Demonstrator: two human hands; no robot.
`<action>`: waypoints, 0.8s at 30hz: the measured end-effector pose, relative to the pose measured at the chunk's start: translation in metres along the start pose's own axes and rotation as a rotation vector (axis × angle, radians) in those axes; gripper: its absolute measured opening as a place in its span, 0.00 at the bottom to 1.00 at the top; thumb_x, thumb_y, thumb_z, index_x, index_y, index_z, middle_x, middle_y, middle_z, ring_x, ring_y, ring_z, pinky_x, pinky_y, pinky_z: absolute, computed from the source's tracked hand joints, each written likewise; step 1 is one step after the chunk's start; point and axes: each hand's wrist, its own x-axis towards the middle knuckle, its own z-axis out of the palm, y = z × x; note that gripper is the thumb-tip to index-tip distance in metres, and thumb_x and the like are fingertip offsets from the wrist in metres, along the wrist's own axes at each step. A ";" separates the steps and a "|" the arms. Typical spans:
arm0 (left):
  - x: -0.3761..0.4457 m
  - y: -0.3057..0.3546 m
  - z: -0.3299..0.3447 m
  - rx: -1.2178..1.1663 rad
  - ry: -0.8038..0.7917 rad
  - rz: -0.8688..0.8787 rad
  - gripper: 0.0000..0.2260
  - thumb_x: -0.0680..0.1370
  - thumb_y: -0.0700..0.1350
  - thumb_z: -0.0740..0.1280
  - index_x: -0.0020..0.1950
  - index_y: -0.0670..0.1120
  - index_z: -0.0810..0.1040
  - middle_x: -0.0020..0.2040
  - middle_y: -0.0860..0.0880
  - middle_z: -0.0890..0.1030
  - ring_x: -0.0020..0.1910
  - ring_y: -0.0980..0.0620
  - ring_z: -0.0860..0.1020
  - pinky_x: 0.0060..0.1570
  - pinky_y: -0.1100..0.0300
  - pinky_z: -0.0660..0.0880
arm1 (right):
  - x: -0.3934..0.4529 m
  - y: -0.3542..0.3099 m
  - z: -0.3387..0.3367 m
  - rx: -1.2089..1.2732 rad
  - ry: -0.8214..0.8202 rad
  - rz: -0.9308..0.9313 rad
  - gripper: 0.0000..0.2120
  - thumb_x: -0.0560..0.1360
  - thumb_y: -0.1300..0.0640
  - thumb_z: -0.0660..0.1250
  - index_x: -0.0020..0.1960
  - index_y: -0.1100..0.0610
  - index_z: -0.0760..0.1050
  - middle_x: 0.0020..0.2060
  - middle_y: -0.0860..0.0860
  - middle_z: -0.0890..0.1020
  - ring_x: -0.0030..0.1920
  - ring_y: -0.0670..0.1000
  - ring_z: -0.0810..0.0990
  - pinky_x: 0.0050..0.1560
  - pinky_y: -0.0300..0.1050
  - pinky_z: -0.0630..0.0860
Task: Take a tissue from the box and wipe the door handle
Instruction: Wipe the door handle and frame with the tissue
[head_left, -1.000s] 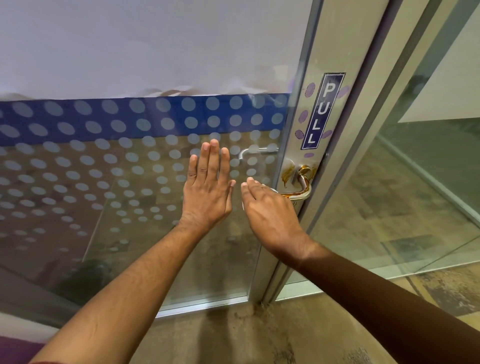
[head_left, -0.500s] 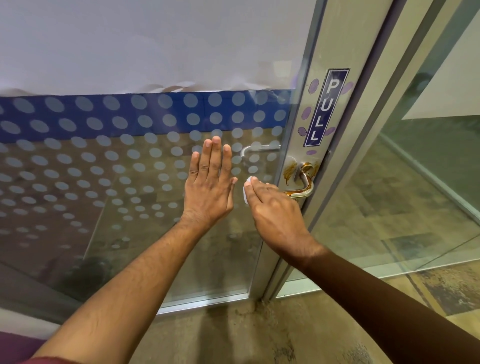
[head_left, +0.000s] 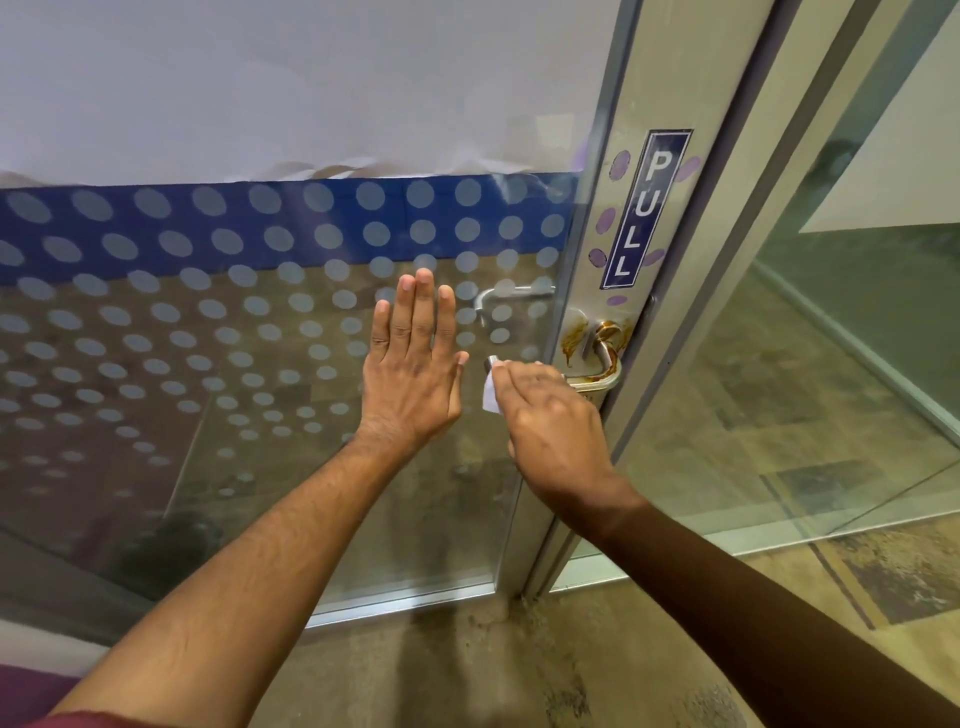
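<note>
A metal lever door handle sits on the aluminium door frame, smeared with brown-orange stains around its base. My right hand lies over the lever's left part, holding a white tissue whose corner sticks out below my fingertips. The lever's round end shows just past my fingers. My left hand is pressed flat against the glass door, fingers together and pointing up, a little left of the handle. No tissue box is in view.
The glass door carries frosted dots and a blue band. A blue PULL sign is stuck above the handle. A second handle shows through the glass. A glass panel stands to the right; worn floor lies below.
My right hand has slid along the lever, and the tissue's white corner and the lever's end now show. My left hand stays flat on the glass.
</note>
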 end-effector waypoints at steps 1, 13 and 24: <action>0.000 0.000 0.000 0.001 0.001 0.001 0.43 0.80 0.52 0.60 0.76 0.43 0.29 0.75 0.43 0.24 0.76 0.46 0.28 0.75 0.49 0.31 | -0.001 0.001 0.002 0.002 0.016 -0.013 0.24 0.68 0.66 0.73 0.63 0.67 0.76 0.54 0.62 0.83 0.55 0.59 0.82 0.58 0.52 0.77; 0.002 0.005 0.000 -0.033 0.003 -0.028 0.44 0.79 0.51 0.61 0.75 0.44 0.26 0.74 0.45 0.22 0.75 0.48 0.26 0.74 0.50 0.28 | -0.028 0.070 -0.004 0.081 0.070 0.015 0.29 0.60 0.75 0.74 0.60 0.66 0.78 0.56 0.61 0.82 0.57 0.60 0.81 0.62 0.58 0.72; 0.002 0.009 0.003 -0.051 0.048 -0.049 0.45 0.79 0.51 0.63 0.76 0.45 0.27 0.75 0.46 0.23 0.75 0.48 0.27 0.75 0.50 0.30 | -0.036 0.080 0.005 0.075 0.117 -0.007 0.25 0.67 0.75 0.69 0.63 0.67 0.76 0.59 0.63 0.80 0.61 0.63 0.78 0.60 0.59 0.74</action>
